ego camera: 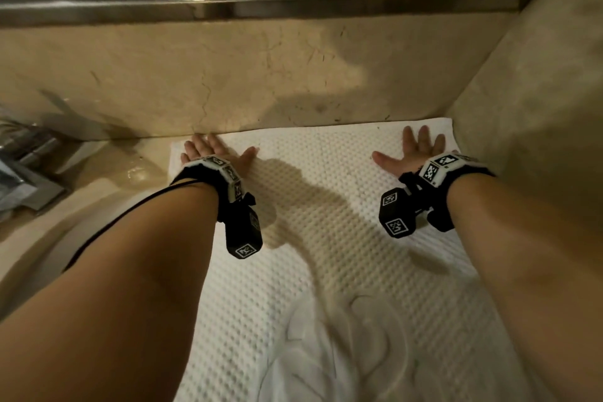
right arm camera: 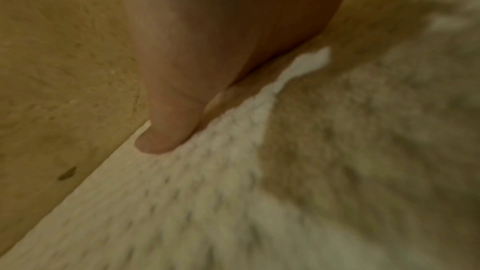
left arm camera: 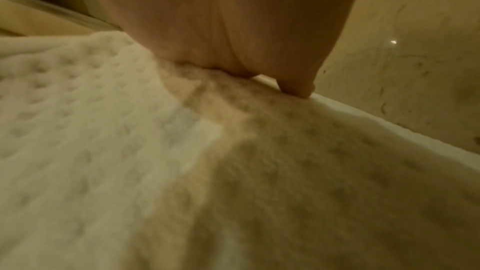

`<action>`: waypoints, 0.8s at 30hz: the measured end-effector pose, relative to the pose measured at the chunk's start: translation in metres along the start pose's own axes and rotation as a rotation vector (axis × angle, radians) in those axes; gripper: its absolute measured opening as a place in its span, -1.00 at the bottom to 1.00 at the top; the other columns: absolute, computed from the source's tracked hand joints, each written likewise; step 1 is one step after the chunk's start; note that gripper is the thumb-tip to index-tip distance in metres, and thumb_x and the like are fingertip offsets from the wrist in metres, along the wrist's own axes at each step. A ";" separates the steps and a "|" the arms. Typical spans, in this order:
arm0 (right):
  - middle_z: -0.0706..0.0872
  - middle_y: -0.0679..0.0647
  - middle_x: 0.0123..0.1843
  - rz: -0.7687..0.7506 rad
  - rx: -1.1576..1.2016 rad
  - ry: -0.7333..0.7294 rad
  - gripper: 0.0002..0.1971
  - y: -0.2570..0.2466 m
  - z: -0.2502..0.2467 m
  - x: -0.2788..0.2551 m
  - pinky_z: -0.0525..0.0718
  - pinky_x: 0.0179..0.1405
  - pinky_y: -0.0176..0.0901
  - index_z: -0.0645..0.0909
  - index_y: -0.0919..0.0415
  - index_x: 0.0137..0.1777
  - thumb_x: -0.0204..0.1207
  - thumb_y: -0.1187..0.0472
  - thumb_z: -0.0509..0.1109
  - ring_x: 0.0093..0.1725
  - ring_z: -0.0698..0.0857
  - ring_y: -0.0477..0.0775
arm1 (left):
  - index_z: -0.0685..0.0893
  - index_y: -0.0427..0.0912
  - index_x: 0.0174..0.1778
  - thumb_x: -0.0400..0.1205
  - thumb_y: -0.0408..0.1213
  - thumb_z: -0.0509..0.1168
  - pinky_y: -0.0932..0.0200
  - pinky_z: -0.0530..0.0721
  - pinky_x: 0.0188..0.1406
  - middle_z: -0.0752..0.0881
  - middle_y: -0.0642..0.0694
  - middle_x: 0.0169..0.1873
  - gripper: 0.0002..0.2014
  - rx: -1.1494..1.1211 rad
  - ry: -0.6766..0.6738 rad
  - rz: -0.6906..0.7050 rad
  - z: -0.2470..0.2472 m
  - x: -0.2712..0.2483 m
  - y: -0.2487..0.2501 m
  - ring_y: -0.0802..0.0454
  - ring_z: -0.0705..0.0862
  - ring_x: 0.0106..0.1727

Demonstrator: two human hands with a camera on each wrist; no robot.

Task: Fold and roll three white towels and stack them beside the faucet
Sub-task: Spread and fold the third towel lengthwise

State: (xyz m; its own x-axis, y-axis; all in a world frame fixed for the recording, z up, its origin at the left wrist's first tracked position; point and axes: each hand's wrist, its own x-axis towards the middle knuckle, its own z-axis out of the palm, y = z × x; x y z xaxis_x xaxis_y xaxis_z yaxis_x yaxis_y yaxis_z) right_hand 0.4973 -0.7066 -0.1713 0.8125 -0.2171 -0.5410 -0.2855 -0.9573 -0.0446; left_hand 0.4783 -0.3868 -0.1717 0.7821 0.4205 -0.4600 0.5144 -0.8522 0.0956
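- A white towel [ego camera: 326,238] lies flat on the table, its long axis running from the near edge to the back wall [ego camera: 228,75].
- Left hand [ego camera: 212,153] and right hand [ego camera: 414,153], fingers spread, press its far corners.
- Wrist views alone show fingertips [left arm camera: 298,87] meeting the towel's far edge.

We see bare forearms, no sleeves. Around our left wrist [ego camera: 225,178] sits a white band of square black-and-white coded tags on a black strap, with a black camera block [ego camera: 244,235] slung beneath, tagged on its end. A thin black cable [ego camera: 107,225] trails along that forearm. Our right wrist [ego camera: 447,170] wears the same tagged band, its black block [ego camera: 396,212] showing two tags.
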 end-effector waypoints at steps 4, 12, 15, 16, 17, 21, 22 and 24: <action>-0.39 0.02 0.68 0.010 -0.002 -0.003 0.08 0.001 -0.002 0.005 -0.21 0.60 0.36 -0.35 -0.01 0.66 0.32 -0.62 -0.06 0.66 -0.36 0.25 | -0.23 -0.25 0.67 0.58 0.40 -0.04 -0.14 -0.21 0.63 -0.25 -0.25 0.66 -0.01 0.029 0.009 0.004 0.001 0.003 0.000 -0.25 -0.23 0.68; -0.40 0.10 0.68 -0.039 0.025 0.020 -0.04 -0.002 -0.010 -0.029 -0.21 0.64 0.23 -0.36 0.03 0.66 0.48 -0.49 -0.04 0.67 -0.31 0.25 | -0.21 -0.30 0.67 0.63 0.34 -0.04 -0.21 -0.10 0.62 -0.19 -0.33 0.66 -0.06 0.202 -0.020 0.037 -0.013 -0.029 0.007 -0.35 -0.15 0.67; -0.41 0.06 0.68 -0.146 0.033 -0.004 -0.06 -0.005 -0.001 -0.050 -0.25 0.64 0.18 -0.37 -0.05 0.65 0.47 -0.48 0.00 0.66 -0.36 0.21 | -0.24 -0.15 0.68 0.56 0.41 0.00 -0.24 -0.07 0.63 -0.23 -0.25 0.66 -0.02 0.224 -0.116 0.153 -0.013 -0.063 0.028 -0.33 -0.19 0.67; -0.41 0.06 0.67 -0.193 0.022 -0.026 -0.07 -0.004 0.006 -0.057 -0.26 0.65 0.15 -0.36 -0.06 0.65 0.47 -0.48 0.00 0.66 -0.37 0.20 | -0.25 -0.10 0.68 0.54 0.43 0.03 -0.25 -0.07 0.63 -0.25 -0.23 0.66 0.00 0.213 -0.164 0.216 -0.009 -0.076 0.038 -0.33 -0.20 0.67; -0.42 0.06 0.67 -0.235 -0.004 -0.044 -0.08 -0.001 0.015 -0.063 -0.28 0.64 0.11 -0.35 -0.06 0.65 0.48 -0.47 0.00 0.66 -0.37 0.19 | -0.26 -0.05 0.68 0.50 0.46 0.07 -0.26 -0.07 0.63 -0.27 -0.22 0.66 0.02 0.213 -0.209 0.274 -0.002 -0.087 0.046 -0.33 -0.21 0.67; -0.46 0.02 0.66 -0.279 -0.107 0.001 -0.09 0.032 0.037 -0.069 -0.36 0.63 0.03 -0.38 -0.04 0.66 0.50 -0.46 -0.04 0.65 -0.41 0.10 | -0.38 0.03 0.64 0.33 0.56 0.16 -0.30 -0.12 0.62 -0.42 -0.22 0.62 0.21 0.286 -0.252 0.327 0.023 -0.107 0.058 -0.33 -0.33 0.65; -0.47 0.01 0.65 -0.260 -0.096 0.011 -0.09 0.039 0.035 -0.066 -0.37 0.63 0.02 -0.39 -0.03 0.65 0.50 -0.47 -0.06 0.65 -0.42 0.09 | -0.41 0.04 0.63 0.30 0.58 0.15 -0.30 -0.12 0.63 -0.43 -0.22 0.61 0.23 0.308 -0.238 0.317 0.023 -0.107 0.056 -0.33 -0.34 0.64; -0.47 0.01 0.65 -0.211 -0.071 0.010 -0.08 0.057 0.030 -0.060 -0.35 0.64 -0.01 -0.40 -0.01 0.65 0.50 -0.47 -0.07 0.65 -0.41 0.07 | -0.44 0.02 0.62 0.29 0.60 0.13 -0.31 -0.11 0.63 -0.44 -0.23 0.61 0.24 0.333 -0.225 0.308 0.025 -0.105 0.058 -0.34 -0.34 0.64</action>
State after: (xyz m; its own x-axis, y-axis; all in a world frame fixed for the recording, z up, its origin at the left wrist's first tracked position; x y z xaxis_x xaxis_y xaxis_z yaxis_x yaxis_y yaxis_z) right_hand 0.4176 -0.7424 -0.1664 0.8556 -0.0122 -0.5175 -0.0725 -0.9927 -0.0965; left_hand 0.4173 -0.4877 -0.1397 0.7660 0.0876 -0.6369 0.1028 -0.9946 -0.0132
